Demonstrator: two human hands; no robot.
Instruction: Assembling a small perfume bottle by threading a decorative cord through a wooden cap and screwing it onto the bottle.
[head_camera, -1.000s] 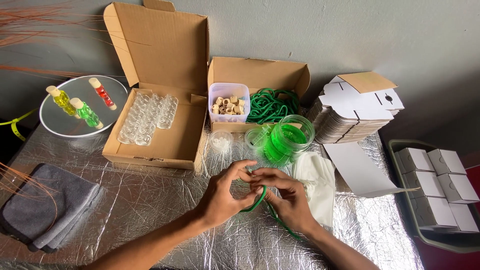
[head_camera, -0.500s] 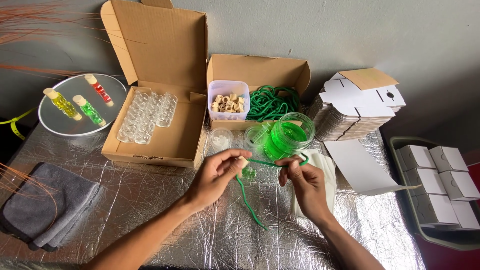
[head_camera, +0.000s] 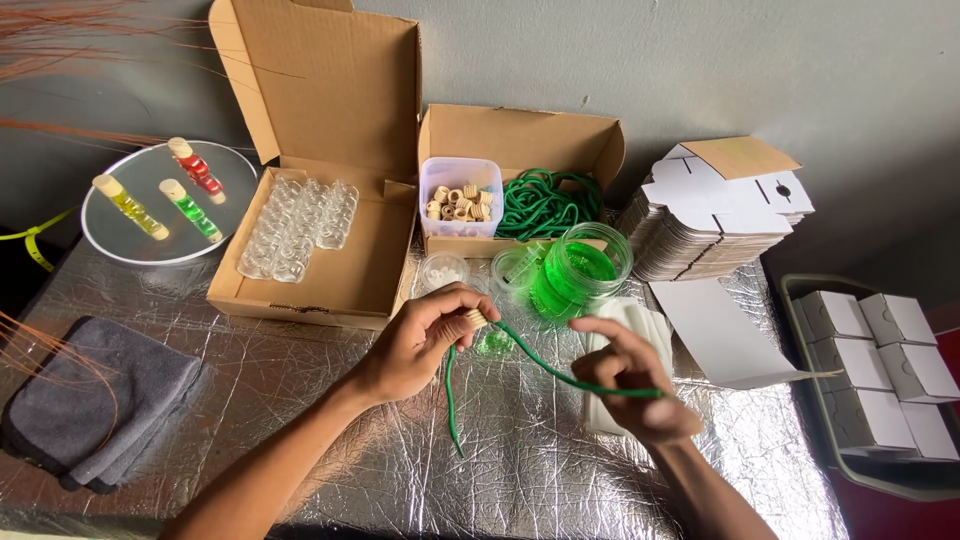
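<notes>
My left hand (head_camera: 420, 340) pinches a small cork stopper (head_camera: 474, 318) with a green cord (head_camera: 545, 368) running through it. The cord stretches right to my right hand (head_camera: 635, 380), which pinches it, and its other end hangs down to the foil-covered table (head_camera: 300, 420). A small glass bottle with green liquid (head_camera: 495, 342) lies just below the cork. Behind my hands stands a round container of green liquid (head_camera: 580, 270).
An open cardboard box (head_camera: 310, 230) holds several empty glass bottles. A smaller box (head_camera: 520, 170) holds a tub of corks (head_camera: 460, 200) and green cords. A round plate (head_camera: 165, 200) carries three filled bottles. Flat white cartons (head_camera: 710, 210), a bin of folded boxes (head_camera: 880, 370), a grey cloth (head_camera: 90, 400).
My hands have drawn apart. The right hand moved right and down, pulling the green cord through the cork held by the left hand.
</notes>
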